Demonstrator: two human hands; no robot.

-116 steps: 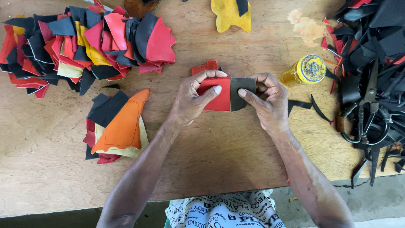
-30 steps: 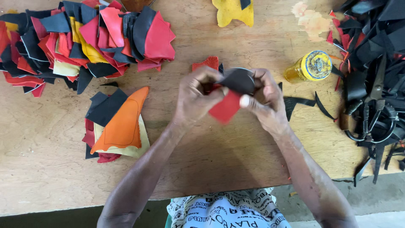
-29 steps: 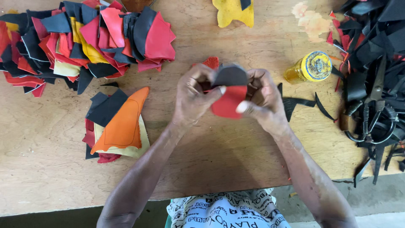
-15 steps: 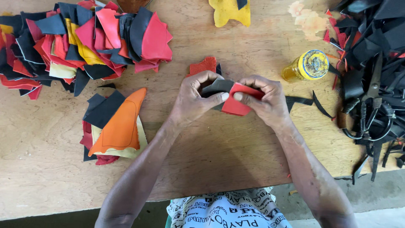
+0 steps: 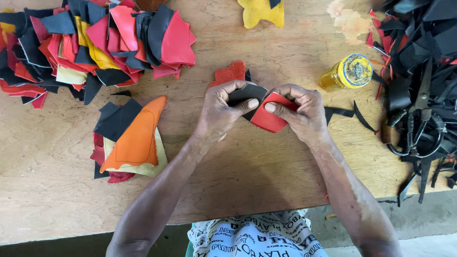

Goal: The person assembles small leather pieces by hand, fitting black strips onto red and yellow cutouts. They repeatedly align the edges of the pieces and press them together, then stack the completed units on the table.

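- Left hand over the middle of the wooden bench, grip pinching a black leather piece, thumb pressed on its lower edge.
- Right hand just beside it, grip pinching a red leather piece, thumb flat on the red face, fingers curled behind.
- Black and red pieces overlapping and touching between the two hands, held a little above the bench, red one tilted down toward the near edge.
- Behind the hands, flat on the bench: a rough red scrap, partly hidden by the left fingers.
- Left of the hands: a small stack topped by an orange piece, with black, cream and red sheets under it.
- Far left at the back: a large heap of red, black and yellow cut pieces.
- Right of the hands, near: a yellow glue jar lying on its side.
- Thin black strips on the bench close to the right wrist.
- Far right: a pile of black offcuts with dark scissors resting on it.
- Top edge: a yellow piece, partly cut off by the frame.
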